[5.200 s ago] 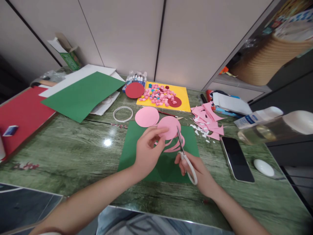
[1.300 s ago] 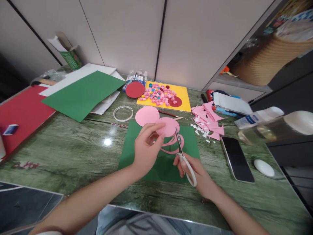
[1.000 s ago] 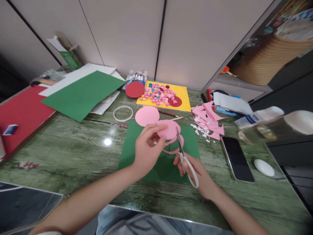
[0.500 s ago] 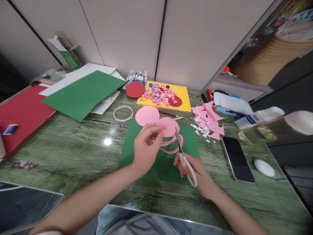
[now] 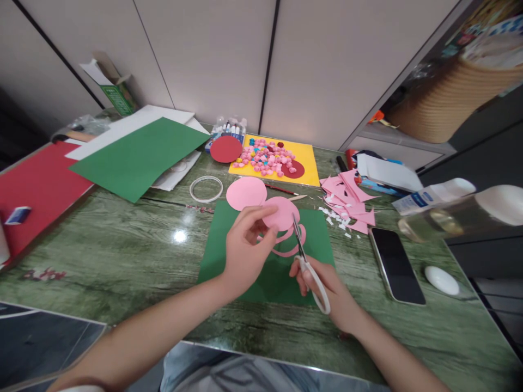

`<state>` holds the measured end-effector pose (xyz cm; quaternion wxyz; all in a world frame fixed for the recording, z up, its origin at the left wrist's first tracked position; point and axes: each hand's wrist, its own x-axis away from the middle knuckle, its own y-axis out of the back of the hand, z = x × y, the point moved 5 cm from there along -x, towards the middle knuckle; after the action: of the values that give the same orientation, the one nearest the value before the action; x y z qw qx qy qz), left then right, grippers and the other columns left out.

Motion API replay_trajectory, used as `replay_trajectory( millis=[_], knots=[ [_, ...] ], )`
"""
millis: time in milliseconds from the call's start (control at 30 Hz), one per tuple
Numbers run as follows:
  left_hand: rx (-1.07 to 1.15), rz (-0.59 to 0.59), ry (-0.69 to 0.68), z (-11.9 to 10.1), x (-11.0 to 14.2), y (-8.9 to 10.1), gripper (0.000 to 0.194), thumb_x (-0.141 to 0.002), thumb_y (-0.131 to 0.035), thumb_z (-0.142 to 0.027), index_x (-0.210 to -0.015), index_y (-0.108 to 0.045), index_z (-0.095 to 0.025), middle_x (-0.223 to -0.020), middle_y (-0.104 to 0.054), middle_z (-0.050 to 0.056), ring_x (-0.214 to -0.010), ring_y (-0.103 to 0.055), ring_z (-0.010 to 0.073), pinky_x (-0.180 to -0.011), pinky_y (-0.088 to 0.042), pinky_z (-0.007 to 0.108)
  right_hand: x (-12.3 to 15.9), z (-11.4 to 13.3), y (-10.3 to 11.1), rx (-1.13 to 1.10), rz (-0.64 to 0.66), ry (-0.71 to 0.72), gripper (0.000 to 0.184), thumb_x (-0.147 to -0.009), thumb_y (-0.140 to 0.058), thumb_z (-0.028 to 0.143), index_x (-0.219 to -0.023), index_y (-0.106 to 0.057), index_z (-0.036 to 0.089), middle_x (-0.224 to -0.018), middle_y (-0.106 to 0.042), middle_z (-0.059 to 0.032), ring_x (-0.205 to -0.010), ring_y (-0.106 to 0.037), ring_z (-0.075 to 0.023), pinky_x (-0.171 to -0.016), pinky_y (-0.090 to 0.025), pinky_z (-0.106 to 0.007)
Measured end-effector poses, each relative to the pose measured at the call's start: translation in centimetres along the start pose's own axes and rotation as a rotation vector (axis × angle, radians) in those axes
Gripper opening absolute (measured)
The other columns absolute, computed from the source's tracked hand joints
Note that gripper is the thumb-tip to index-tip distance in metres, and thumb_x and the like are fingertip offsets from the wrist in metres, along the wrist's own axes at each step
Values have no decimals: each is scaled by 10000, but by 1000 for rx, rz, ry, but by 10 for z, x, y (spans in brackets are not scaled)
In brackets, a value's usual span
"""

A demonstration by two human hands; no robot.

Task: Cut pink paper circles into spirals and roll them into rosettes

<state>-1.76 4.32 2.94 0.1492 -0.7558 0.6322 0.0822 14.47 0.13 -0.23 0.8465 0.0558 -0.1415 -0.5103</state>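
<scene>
Between its thumb and fingers my left hand [image 5: 250,245] pinches a pink paper circle [image 5: 281,213] above a green paper sheet [image 5: 229,245]. My right hand [image 5: 322,283] grips white-handled scissors [image 5: 302,253], whose blades meet the circle's right edge. Just under the circle, a thin curved pink paper strip [image 5: 300,242] lies over the green sheet. Another pink circle [image 5: 246,193] rests at the sheet's far edge, left of the held one. My left fingers hide part of the circle and the strip.
Behind lie a yellow sheet [image 5: 241,173] bearing several small pompom-like balls, a red circle [image 5: 226,149] and a tape roll [image 5: 206,189]. Pink scraps [image 5: 347,198] and a phone [image 5: 397,265] are to the right. Green paper [image 5: 141,155] and red paper [image 5: 44,179] lie left.
My left hand has shifted slightly right and turned the pink circle a little at the scissor blades. My right hand and the scissors have stayed nearly in place.
</scene>
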Motion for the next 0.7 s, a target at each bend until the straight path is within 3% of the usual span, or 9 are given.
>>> replay_trajectory(
  millis=[400, 700],
  knots=[
    [9, 30, 9, 1, 3, -2, 264, -766, -609, -111, -1005, -659, -212, -1033, -594, 63, -975, -569, 161, -784, -503, 249, 0, -3, 1, -13, -15, 16, 417, -901, -360, 563, -819, -516, 185, -564, -406, 38, -546, -395, -123, -515, -321, -243],
    [-26, 21, 18, -1, 1, -1, 174, -780, -583, -93, -872, -695, -189, -933, -620, 51, -916, -582, 143, -768, -482, 228, 0, -1, 2, 19, 0, 5, 407, -915, -356, 542, -814, -523, 185, -561, -417, 44, -546, -424, -120, -548, -343, -245]
  ],
)
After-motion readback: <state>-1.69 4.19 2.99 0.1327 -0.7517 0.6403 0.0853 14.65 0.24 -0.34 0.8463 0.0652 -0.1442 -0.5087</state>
